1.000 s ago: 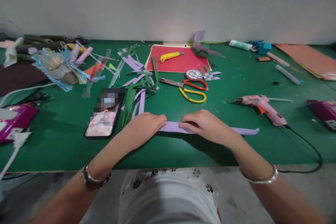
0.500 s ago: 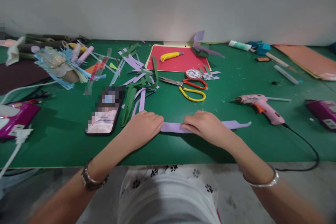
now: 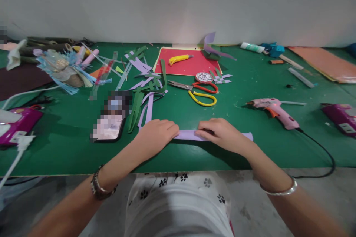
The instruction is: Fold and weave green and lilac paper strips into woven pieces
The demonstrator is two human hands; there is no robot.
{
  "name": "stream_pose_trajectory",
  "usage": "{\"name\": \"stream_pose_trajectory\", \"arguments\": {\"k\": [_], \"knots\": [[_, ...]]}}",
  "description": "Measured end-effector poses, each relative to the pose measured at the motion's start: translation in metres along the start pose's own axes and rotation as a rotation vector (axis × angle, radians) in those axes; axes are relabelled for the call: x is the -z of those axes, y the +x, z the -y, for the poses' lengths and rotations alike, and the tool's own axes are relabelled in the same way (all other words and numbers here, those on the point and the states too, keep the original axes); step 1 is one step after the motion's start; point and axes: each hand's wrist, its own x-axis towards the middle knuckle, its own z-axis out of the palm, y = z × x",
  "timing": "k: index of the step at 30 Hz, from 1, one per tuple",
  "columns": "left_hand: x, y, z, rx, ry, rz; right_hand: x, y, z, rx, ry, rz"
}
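One purple strip (image 3: 187, 134) spans the near middle of my table (image 3: 172, 159); my right hand (image 3: 219, 135) pinches it, while my left hand (image 3: 157, 136) curls over its left part; whether that one pinches, I can't tell. Uneven tension could crease or skew the paper.

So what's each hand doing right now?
Left hand: closed, holding the purple paper strip near one end.
Right hand: closed, holding the same strip farther along.
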Motion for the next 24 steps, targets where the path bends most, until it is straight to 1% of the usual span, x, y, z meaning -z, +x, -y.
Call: {"name": "stream_pose_trajectory", "arguments": {"k": [3,5,8,12,14,16,20,24], "knots": [[0.000,-0.002,0.003,-0.007,0.011,0.014,0.000,-0.005,-0.006,-0.005,0.048,0.010],[0.001,-0.003,0.004,0.006,0.002,0.032,-0.001,-0.007,-0.009,-0.006,0.016,-0.007],[0.004,-0.005,0.006,0.056,-0.037,0.080,-0.003,-0.009,-0.013,-0.004,-0.072,-0.033],[0.007,-0.006,0.006,0.133,-0.081,0.187,-0.004,-0.010,-0.017,0.011,-0.175,-0.060],[0.006,-0.007,0.006,0.162,-0.089,0.217,-0.005,-0.011,-0.018,0.022,-0.189,-0.073],[0.005,-0.007,0.006,0.178,-0.093,0.228,-0.006,-0.011,-0.019,0.030,-0.156,-0.076],[0.004,-0.006,0.008,0.181,-0.114,0.240,-0.007,-0.011,-0.021,0.044,-0.061,-0.029],[0.004,-0.007,0.009,0.191,-0.139,0.276,-0.005,-0.009,-0.021,0.060,-0.056,0.024]]}}
